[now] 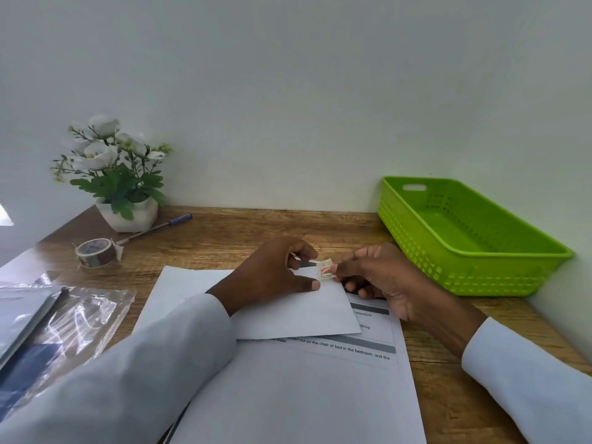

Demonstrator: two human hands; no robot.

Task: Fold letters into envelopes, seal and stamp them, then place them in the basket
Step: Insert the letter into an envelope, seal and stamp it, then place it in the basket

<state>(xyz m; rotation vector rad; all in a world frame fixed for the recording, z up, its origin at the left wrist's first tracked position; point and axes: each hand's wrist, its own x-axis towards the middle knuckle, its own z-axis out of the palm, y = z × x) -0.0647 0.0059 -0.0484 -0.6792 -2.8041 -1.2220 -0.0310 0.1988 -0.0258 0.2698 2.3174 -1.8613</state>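
- White envelope [298,312] lies on a printed sheet [307,389] on the wooden desk [224,232], with a person's left hand [272,277] resting on it, thumb pressed near its upper right corner.
- At that corner the right hand [381,277] pinches a small stamp [325,271] between thumb and fingertip.
- Judging by this, folding and sealing look finished for this envelope; stamping is under way and the drop-off remains.
- Nothing lies in the green basket [461,277], which sits at the desk's right rear, close to the right hand, with bare wood between them.
- Tape roll [96,253], pen [153,227] and potted flowers [118,174] stand well apart on the left, as does a plastic sleeve [64,322] near the edge.
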